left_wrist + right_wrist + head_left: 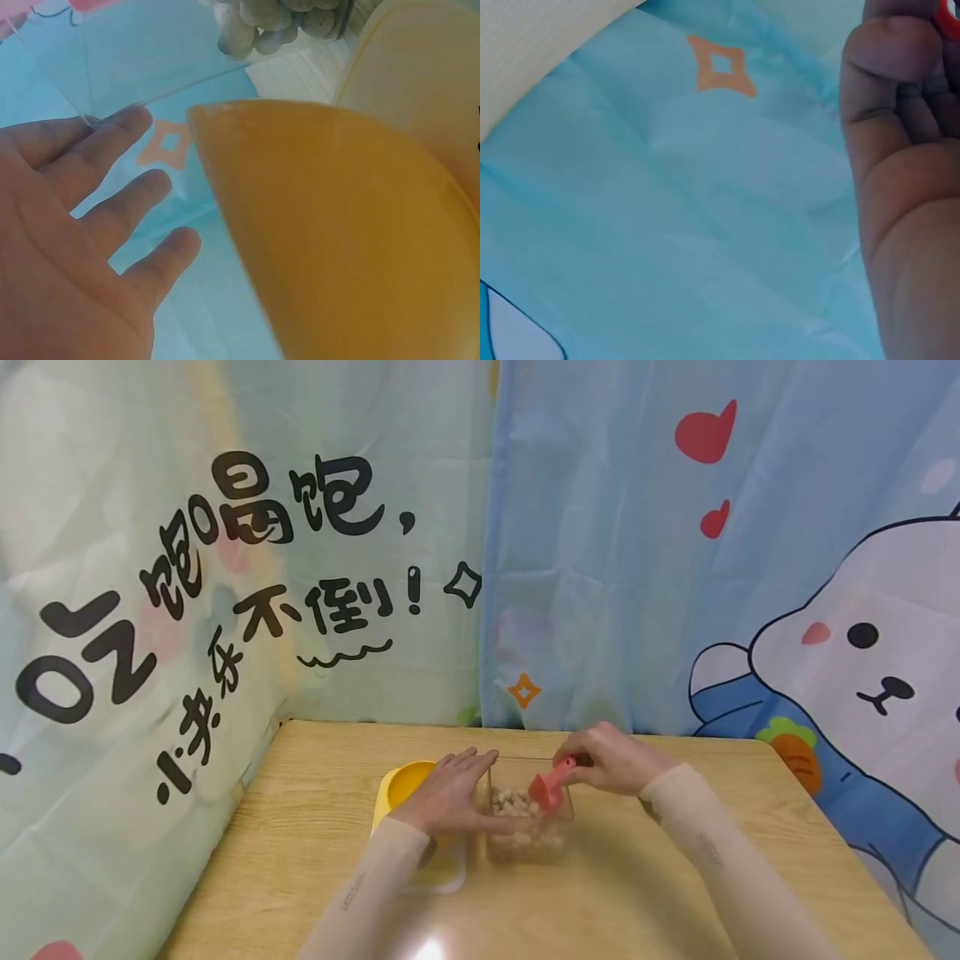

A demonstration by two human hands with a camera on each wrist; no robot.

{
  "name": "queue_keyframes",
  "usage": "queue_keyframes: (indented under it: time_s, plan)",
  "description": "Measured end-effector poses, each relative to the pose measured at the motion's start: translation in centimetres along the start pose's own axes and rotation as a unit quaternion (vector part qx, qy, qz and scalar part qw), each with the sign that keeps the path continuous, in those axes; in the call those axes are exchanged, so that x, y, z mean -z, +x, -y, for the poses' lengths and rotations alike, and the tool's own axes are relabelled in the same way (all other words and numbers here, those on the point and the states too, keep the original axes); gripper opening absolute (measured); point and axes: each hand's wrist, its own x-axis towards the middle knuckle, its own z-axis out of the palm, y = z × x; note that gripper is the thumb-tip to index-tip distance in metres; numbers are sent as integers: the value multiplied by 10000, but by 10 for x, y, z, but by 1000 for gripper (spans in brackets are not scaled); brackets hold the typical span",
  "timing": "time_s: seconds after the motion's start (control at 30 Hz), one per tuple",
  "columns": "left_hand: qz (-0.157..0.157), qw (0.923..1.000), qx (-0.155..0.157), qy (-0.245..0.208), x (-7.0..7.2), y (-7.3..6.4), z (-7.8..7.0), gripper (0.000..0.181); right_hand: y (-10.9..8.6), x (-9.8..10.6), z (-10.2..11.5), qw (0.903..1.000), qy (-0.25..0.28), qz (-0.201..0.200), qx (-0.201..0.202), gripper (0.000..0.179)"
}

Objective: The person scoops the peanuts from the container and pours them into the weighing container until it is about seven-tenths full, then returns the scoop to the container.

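Observation:
In the head view a clear rectangular box (517,774) with pale rounded pieces (513,805) stands on the table. My right hand (611,760) grips the handle of a small red scoop (550,787), its head tilted down inside the box by the pieces. My left hand (448,795) rests against the box's left side, fingers extended and thumb along the front. The left wrist view shows its spread fingers (124,199), with fingertips touching the clear wall. Only a bit of the red handle (951,21) appears in the right wrist view, past the curled fingers.
A yellow bowl (405,779) stands left of the box, partly behind my left hand; its curved wall (337,225) fills much of the left wrist view. Under my left wrist a pale tray-like edge (450,883) shows. Printed curtains (600,527) hang behind the wooden table (322,827).

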Motion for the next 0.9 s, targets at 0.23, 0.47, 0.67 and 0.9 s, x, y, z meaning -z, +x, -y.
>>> queue_keyframes:
  time_s: [0.23, 0.47, 0.67, 0.9]
  plan:
    - [18, 10000, 5, 0, -1, 1, -1, 113, -18, -8, -16, 9983, 302, -277, -407, 15]
    - [31, 10000, 56, 8, 0, 0, 0, 113, -25, -24, -31, 9961, 248, -464, -706, 16]
    - [49, 10000, 77, 9, 2, 0, -1, 112, -13, -18, -13, 9984, -329, -161, -434, 10]
    - [3, 10000, 66, -21, 1, 1, -1, 110, -3, -12, 1, 9966, -682, 219, -412, 7]
